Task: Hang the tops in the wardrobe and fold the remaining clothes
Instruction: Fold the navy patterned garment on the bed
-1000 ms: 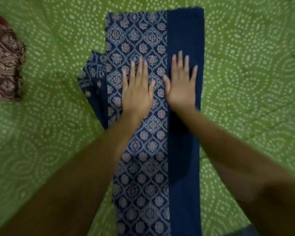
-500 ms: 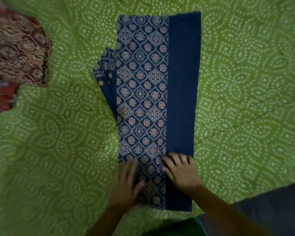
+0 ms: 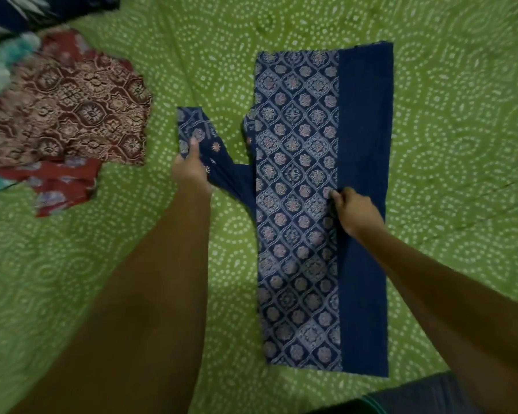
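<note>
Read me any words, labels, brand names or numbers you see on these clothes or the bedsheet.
None: no text shows.
Blue garment: printed flower pattern only.
Maroon garment: pattern only.
Green bedsheet: white dots only.
No tag or label is visible.

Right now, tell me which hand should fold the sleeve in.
Left. The left hand already pinches the sleeve, pulled out beside the blue top. The right hand grips the top's middle.
</note>
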Demonstrator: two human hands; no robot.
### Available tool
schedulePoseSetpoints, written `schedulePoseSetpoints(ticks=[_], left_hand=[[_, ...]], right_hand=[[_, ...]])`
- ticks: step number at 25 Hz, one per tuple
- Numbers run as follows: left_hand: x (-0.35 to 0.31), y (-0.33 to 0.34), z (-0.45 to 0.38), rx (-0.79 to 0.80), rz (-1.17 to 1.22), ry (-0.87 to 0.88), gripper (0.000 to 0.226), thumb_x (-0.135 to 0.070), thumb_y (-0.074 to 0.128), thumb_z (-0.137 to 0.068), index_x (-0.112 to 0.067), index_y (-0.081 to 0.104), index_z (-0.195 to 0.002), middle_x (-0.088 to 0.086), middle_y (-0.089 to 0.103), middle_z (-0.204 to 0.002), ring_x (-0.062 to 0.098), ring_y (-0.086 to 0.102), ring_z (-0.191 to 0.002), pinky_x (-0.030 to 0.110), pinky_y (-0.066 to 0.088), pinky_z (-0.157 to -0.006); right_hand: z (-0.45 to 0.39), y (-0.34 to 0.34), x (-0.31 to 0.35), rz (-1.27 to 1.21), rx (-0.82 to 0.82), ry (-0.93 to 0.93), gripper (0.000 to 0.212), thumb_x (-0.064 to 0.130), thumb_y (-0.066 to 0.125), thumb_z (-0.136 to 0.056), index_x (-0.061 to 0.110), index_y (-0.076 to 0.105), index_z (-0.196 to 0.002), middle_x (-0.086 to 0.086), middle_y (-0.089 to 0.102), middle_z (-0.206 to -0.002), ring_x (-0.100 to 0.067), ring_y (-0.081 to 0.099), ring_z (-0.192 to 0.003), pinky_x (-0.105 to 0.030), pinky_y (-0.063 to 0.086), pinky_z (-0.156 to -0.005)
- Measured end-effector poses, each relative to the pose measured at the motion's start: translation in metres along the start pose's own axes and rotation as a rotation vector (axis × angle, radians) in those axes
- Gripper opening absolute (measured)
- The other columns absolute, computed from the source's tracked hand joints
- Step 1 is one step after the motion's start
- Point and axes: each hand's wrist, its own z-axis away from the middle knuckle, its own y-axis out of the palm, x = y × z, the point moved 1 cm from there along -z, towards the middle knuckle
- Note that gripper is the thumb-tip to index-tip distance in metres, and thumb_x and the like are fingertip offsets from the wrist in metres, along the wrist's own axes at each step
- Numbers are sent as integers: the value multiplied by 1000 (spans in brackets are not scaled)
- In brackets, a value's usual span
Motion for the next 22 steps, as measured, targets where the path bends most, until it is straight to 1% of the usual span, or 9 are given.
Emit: schedulePoseSetpoints(ticks=[2, 5, 6, 9, 12, 14, 18, 20, 22], left_hand=[[9, -52, 24, -16, 151, 54, 20, -44, 60, -90, -24, 61, -90, -5, 63, -96, 14, 63, -90, 31, 54, -85], [30, -120, 21, 73, 354, -56, 16, -24, 48, -99, -18, 53, -85, -3, 49, -75, 6, 50, -56, 21, 46, -50], [30, -138, 18, 57, 341, -97, 19, -23, 45, -100, -18, 50, -82, -3, 43, -71, 7, 43, -51, 21, 40, -45], [26, -160, 6, -48, 161, -178, 31, -39, 40, -100, -17, 49, -81, -1, 45, -69, 11, 43, -56, 21, 39, -48], [28, -152, 11, -82, -153, 61, 40, -49, 60, -88, -13, 55, -72, 4, 52, -68, 18, 50, -62, 31, 49, -61], [32, -142, 18, -207, -218, 163, 52, -50, 78, -70, -7, 54, -85, 7, 58, -83, 20, 57, -72, 37, 56, -71], [34, -120, 35, -244, -375, 225, 73, -44, 84, -64, -7, 44, -113, 7, 59, -108, 22, 60, -90, 32, 51, -80], [31, -121, 36, -232, -392, 120, 65, -37, 82, -70, -8, 47, -116, 5, 62, -107, 21, 62, -92, 28, 48, -79], [27, -133, 39, -241, -550, 154, 44, -33, 72, -83, -10, 55, -116, 6, 65, -111, 23, 62, -100, 26, 42, -78]], right_hand=[[20, 8, 9, -56, -118, -1, 37, 39, 30, -103, 7, 48, -103, -20, 60, -98, -37, 54, -82, -44, 46, -67], [47, 22, 39, -53, -365, -110, 25, 27, 38, -101, 8, 52, -108, -14, 56, -105, -32, 52, -94, -44, 45, -77], [54, 30, 59, -4, -400, -204, 24, 26, 41, -100, 8, 53, -111, -12, 54, -108, -30, 50, -98, -43, 43, -81], [65, 58, 125, 139, -253, -447, 33, 31, 47, -96, 12, 50, -123, -8, 49, -118, -27, 44, -109, -39, 36, -89], [62, 89, 180, 242, -27, -441, 55, 41, 55, -89, 18, 37, -136, -6, 40, -130, -27, 37, -120, -41, 29, -100], [58, 106, 204, 262, 36, -468, 62, 39, 58, -86, 20, 33, -139, -8, 37, -134, -30, 37, -122, -45, 30, -101], [61, 135, 225, 334, 70, -743, 61, 19, 59, -88, 15, 33, -143, -12, 41, -133, -33, 46, -115, -43, 44, -85], [70, 147, 229, 315, 23, -869, 52, 15, 61, -87, 6, 45, -136, -15, 52, -126, -35, 53, -106, -42, 47, -75], [81, 157, 229, 326, -62, -957, 42, 10, 67, -82, 0, 56, -122, -17, 61, -108, -35, 59, -88, -40, 50, -63]])
